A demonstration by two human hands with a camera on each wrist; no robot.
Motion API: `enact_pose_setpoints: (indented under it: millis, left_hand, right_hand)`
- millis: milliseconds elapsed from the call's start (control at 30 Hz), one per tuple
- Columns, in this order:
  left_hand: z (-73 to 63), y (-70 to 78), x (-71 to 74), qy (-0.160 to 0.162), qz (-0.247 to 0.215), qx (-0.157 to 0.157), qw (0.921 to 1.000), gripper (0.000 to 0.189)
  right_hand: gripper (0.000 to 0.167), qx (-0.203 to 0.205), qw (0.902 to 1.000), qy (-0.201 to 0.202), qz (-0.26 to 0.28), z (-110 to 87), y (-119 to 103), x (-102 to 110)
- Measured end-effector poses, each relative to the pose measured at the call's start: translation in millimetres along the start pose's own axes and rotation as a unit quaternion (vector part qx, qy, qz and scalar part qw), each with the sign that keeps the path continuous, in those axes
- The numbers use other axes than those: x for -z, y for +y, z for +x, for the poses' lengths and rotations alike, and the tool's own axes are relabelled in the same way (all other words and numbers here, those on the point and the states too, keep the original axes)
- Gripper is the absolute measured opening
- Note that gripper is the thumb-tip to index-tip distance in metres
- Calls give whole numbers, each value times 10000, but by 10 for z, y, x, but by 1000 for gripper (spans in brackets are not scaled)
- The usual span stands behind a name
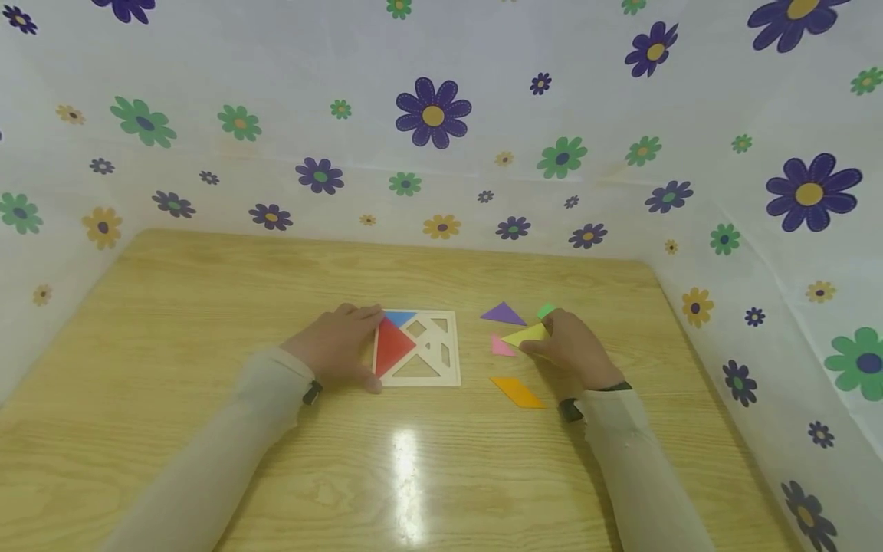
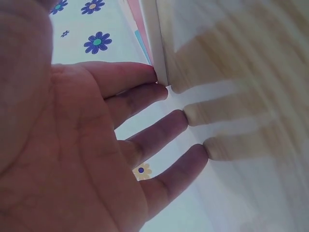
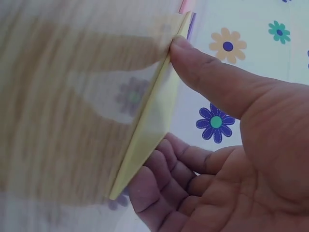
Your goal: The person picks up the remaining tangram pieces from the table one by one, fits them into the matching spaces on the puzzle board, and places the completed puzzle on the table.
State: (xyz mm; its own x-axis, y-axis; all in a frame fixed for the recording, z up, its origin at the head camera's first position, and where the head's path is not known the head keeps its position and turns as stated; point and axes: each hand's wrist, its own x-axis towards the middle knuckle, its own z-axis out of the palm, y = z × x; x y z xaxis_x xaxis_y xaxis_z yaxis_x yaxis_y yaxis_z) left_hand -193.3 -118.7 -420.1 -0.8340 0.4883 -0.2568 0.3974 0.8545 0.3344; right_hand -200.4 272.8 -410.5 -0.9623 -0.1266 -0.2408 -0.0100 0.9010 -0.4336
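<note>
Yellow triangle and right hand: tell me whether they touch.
Touching. The right wrist view shows the right hand with its thumb tip resting against the edge of the yellow triangle.

The left hand (image 1: 333,345) has fingers extended, the right hand (image 1: 578,351) has fingers curled.

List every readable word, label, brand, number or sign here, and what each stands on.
None: no readable text shows in any view. The white puzzle board, red triangle and yellow triangle show no lettering; the backdrop carries printed flowers.
</note>
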Motion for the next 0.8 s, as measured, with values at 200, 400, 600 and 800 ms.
enact_pose_setpoints:
  millis: [200, 400, 600, 800]
  left_hand:
    - [9, 51, 24, -44, 41, -28, 10000, 118]
    - [49, 70, 1, -24, 22, -89, 10000, 117]
    - [45, 95, -23, 41, -101, -209, 9997, 112]
    - [31, 119, -39, 32, -112, -140, 9998, 113]
  right_hand:
    - [52, 141, 9997, 158, 75, 4, 0, 7]
    - [30, 307, 9985, 418, 189, -10, 34, 38]
    - [29, 435, 9967, 590, 361, -32, -2, 62]
    - [23, 542, 9951, 716, 411, -84, -104, 104]
